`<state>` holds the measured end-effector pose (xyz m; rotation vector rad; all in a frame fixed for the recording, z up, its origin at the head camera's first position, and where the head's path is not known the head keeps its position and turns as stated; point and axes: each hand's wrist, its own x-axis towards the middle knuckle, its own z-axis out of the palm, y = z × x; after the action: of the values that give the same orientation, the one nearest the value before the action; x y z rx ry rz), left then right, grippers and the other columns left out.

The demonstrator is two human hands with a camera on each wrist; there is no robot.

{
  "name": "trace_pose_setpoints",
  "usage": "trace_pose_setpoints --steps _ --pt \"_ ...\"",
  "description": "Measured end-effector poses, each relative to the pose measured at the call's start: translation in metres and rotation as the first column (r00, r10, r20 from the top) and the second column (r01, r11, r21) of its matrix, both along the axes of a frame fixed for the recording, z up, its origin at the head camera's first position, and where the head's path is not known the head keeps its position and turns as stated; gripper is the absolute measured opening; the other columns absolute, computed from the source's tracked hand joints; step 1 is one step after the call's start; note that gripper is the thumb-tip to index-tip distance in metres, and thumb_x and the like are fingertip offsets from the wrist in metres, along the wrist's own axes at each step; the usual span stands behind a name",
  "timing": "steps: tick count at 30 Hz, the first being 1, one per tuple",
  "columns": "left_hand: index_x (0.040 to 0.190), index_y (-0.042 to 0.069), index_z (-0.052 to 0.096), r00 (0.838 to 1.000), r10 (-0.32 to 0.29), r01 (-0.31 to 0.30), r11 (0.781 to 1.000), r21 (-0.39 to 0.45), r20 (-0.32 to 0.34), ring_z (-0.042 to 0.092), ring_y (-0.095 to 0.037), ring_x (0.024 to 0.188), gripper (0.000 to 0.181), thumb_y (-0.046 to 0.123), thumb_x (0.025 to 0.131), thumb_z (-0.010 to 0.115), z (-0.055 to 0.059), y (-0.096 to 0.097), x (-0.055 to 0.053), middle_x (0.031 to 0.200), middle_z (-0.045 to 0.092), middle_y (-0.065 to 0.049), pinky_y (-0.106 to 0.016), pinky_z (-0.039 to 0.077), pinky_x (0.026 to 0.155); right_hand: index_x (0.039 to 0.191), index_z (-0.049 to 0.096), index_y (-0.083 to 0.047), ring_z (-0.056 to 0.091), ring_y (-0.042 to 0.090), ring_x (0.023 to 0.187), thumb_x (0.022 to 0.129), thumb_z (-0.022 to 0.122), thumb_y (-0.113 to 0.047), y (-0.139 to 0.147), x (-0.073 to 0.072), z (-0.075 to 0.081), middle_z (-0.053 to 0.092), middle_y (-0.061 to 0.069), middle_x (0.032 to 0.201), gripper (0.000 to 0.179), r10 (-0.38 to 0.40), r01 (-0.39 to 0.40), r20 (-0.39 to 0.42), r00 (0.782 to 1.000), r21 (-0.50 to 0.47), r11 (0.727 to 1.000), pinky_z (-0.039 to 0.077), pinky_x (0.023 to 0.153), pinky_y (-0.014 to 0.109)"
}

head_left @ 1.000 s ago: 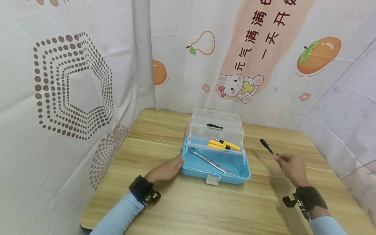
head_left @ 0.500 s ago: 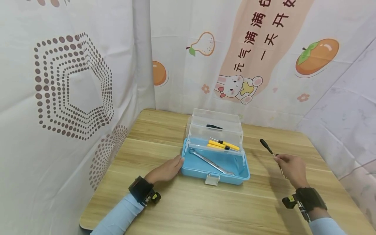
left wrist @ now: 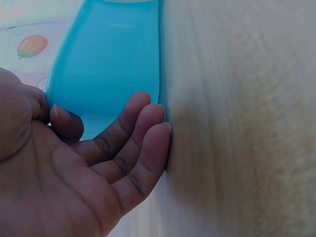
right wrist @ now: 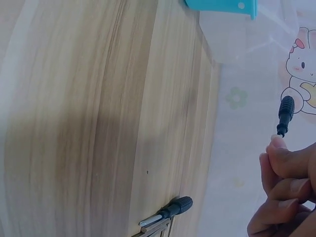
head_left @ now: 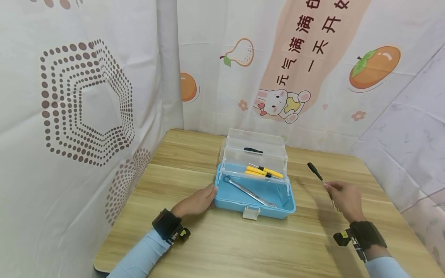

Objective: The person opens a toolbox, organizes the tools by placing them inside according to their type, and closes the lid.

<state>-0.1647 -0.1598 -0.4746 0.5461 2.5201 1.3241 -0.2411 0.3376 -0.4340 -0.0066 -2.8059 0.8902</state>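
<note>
A light-blue toolbox (head_left: 269,212) stands with its clear lid and trays raised. My left hand (head_left: 196,201) holds its left side; in the left wrist view the thumb is at the rim and the fingers (left wrist: 154,148) bend against the blue wall. Right of the box, my right hand (head_left: 345,197) pinches a screwdriver (head_left: 314,170) by its thin shaft, its black handle pointing up and away. Below that hand, another black-handled screwdriver (right wrist: 177,207) lies on the table, partly hidden in the head view. Inside the box lies a combination wrench (head_left: 250,192).
Yellow-handled screwdrivers (head_left: 265,171) lie in the lower clear tray (head_left: 240,167). A black-handled tool (head_left: 253,150) is in the upper one. The wood-grain table (head_left: 194,150) meets printed curtains (head_left: 215,100) at the back and sides.
My right hand and its screwdriver have risen very slightly. The left hand and the toolbox have stayed in place.
</note>
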Motion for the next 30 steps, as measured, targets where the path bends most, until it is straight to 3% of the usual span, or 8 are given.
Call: trace_pose_setpoints --steps 7,16,23,30 --pt "0.108 0.009 0.049 1.0 -0.006 0.006 1.0 0.007 -0.004 0.053 -0.015 0.072 0.039 0.035 0.116 0.021 -0.0005 0.0002 -0.0003 0.083 0.058 -0.008 -0.032 0.046 0.068 0.116 0.074 0.004 0.053 0.015 0.049 0.103 0.066 -0.03 -0.0019 -0.0006 0.0014 0.074 0.023 0.098 0.037 0.009 -0.009 -0.017 1.0 0.015 1.0 0.04 0.041 0.031" --pt "0.108 0.009 0.049 1.0 0.0 0.0 1.0 -0.005 0.001 0.053 -0.015 0.073 0.038 0.035 0.116 0.021 0.001 0.0006 0.0005 0.084 0.058 -0.007 -0.032 0.046 0.069 0.114 0.075 0.002 0.061 0.015 0.066 0.103 0.066 -0.028 -0.0037 -0.0033 0.0039 0.076 0.02 0.097 0.033 0.009 -0.007 -0.029 1.0 0.066 0.998 0.044 0.058 0.026" --pt "0.109 0.009 0.049 1.0 -0.001 0.001 1.0 -0.002 0.003 0.053 -0.015 0.073 0.038 0.034 0.116 0.022 0.0018 0.0005 0.0001 0.084 0.059 -0.009 -0.033 0.046 0.069 0.114 0.075 0.002 0.064 0.021 0.076 0.104 0.065 -0.029 -0.0047 -0.0063 0.0061 0.075 0.023 0.102 0.034 0.025 -0.021 -0.05 0.998 0.085 0.996 0.046 0.067 0.034" --pt "0.109 0.009 0.049 1.0 -0.005 0.005 1.0 -0.001 0.005 0.054 -0.015 0.073 0.038 0.035 0.116 0.022 0.0002 -0.0001 -0.0007 0.084 0.059 -0.009 -0.032 0.047 0.069 0.113 0.075 0.002 0.068 0.033 0.085 0.103 0.066 -0.03 -0.0077 -0.0083 0.0074 0.074 0.025 0.104 0.035 0.032 -0.027 -0.066 0.997 0.084 0.996 0.046 0.068 0.036"
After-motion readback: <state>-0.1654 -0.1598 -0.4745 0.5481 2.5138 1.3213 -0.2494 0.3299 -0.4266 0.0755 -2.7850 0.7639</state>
